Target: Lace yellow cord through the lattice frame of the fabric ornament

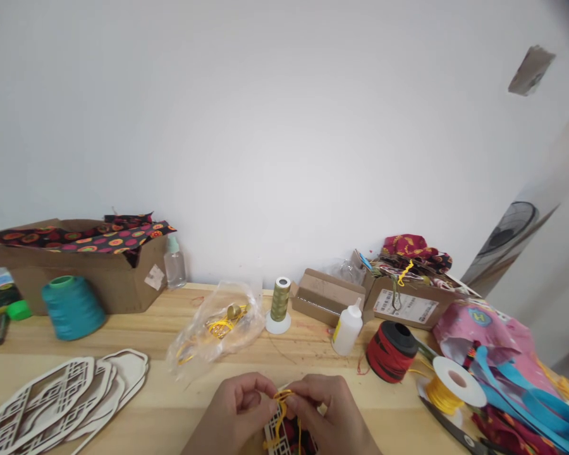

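Note:
Both my hands meet at the bottom middle of the wooden table (pixel 137 328). My left hand (pixel 234 411) and my right hand (pixel 329 414) are closed in pinches on a yellow cord (pixel 283 399), which loops over a small white lattice-cut panel (pixel 277 436) lying between them. Red fabric shows under the panel. A clear plastic bag (pixel 218 328) holding more yellow cord and a gold bell lies just beyond my hands.
Cut wooden lattice shapes (pixel 61 395) lie at the left. A teal thread cone (pixel 72 307), an olive spool (pixel 279 303), a glue bottle (pixel 347 327), a red spool (pixel 391 351) and a yellow cord reel (pixel 450 385) stand about. Cardboard boxes of fabric (pixel 90 259) line the wall. Scissors (pixel 455 430) lie at the right.

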Motion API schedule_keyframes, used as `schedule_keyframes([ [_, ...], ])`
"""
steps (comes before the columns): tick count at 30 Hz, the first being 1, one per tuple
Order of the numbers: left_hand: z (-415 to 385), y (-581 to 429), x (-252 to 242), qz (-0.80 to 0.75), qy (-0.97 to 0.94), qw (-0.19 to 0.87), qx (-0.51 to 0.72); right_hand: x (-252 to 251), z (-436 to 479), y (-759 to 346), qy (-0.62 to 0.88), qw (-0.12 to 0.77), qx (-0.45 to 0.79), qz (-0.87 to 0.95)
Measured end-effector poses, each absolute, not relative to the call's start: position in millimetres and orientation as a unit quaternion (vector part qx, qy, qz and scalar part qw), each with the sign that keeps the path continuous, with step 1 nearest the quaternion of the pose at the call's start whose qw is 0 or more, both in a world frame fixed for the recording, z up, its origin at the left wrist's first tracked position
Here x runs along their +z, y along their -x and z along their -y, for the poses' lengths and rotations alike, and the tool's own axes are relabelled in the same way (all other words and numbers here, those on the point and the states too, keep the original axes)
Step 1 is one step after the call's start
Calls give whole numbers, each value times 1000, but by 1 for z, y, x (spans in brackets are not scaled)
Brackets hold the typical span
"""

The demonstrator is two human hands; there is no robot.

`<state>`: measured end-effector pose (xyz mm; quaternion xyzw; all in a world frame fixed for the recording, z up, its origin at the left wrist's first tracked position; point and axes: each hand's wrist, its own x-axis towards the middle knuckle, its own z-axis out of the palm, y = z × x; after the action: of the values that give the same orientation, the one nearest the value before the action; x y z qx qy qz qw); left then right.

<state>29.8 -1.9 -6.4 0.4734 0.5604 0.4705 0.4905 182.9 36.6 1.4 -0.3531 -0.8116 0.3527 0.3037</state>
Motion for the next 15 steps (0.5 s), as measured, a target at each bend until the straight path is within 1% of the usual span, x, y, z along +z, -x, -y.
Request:
schedule_keyframes([
  [15, -1, -29, -12, -533, -440, 560, 457, 6, -36, -184, 405, 364, 375, 751],
])
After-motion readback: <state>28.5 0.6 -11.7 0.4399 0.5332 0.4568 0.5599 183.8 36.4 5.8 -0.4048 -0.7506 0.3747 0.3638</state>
